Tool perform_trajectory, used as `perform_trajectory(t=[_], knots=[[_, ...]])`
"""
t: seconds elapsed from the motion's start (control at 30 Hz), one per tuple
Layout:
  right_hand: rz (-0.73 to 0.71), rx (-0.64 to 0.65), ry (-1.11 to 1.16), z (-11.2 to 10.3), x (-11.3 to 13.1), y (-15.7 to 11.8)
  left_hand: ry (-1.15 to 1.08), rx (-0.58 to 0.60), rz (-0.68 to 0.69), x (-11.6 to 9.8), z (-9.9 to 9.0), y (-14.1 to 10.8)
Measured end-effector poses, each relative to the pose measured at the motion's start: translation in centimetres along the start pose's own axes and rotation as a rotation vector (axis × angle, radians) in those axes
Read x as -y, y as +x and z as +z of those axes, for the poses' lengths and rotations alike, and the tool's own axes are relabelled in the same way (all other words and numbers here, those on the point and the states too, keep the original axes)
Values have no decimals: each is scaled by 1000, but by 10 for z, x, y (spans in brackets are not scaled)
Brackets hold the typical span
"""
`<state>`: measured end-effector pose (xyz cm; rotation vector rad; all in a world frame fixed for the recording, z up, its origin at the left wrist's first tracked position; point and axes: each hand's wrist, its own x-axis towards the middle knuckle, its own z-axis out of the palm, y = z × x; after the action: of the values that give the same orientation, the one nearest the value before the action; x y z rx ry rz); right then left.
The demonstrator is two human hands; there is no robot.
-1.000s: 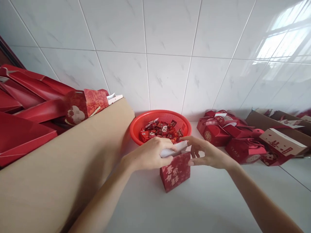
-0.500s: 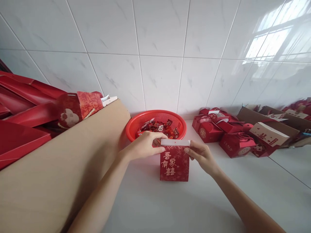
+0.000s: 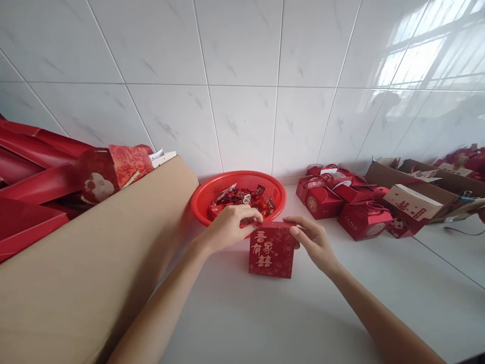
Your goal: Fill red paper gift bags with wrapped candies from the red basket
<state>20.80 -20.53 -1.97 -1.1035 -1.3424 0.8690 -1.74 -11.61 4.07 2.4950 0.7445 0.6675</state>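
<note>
A red gift box (image 3: 271,255) with pale Chinese characters stands upright on the white tabletop, in front of the candy basket. My left hand (image 3: 233,226) pinches the upper left corner of this box between thumb and fingers. At its upper right edge, my right hand (image 3: 314,241) grips with the thumb on the front and the fingers behind, partly hidden. The box's top edge shows red, with no white flap visible. Right behind it sits a red plastic basket (image 3: 200,194) holding wrapped candies (image 3: 246,198).
On the left, a large cardboard carton (image 3: 94,247) holds red boxes (image 3: 41,146). Several closed red boxes (image 3: 364,221) cluster on the right, beside open brown cartons (image 3: 401,172). A white tiled wall (image 3: 242,121) runs behind everything.
The white flap that stood along the box's top has been folded out of sight, leaving a red top edge. Both hands stay at the top corners. The view has shifted slightly right.
</note>
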Motion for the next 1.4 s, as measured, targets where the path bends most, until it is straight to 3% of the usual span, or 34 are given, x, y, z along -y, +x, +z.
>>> perform_trajectory(t=[0.27, 0.47, 0.8, 1.0, 1.27, 1.4], knots=[[-10, -20, -70, 2, 5, -1, 28, 35, 28, 0, -1, -2], [-4, -36, -82, 3, 1, -1, -23, 111, -50, -3, -8, -3], [7, -63, -75, 10, 0, -3, -74, 59, -140, 2, -3, 0], [65, -72, -5, 9, 4, -2, 0, 104, -173, 4, -9, -1], [133, -89, 99, 4, 5, 0, 1, 178, -61, 9, -7, 1], [109, -79, 117, 2, 2, 2, -56, 124, -78, 15, -3, 3]])
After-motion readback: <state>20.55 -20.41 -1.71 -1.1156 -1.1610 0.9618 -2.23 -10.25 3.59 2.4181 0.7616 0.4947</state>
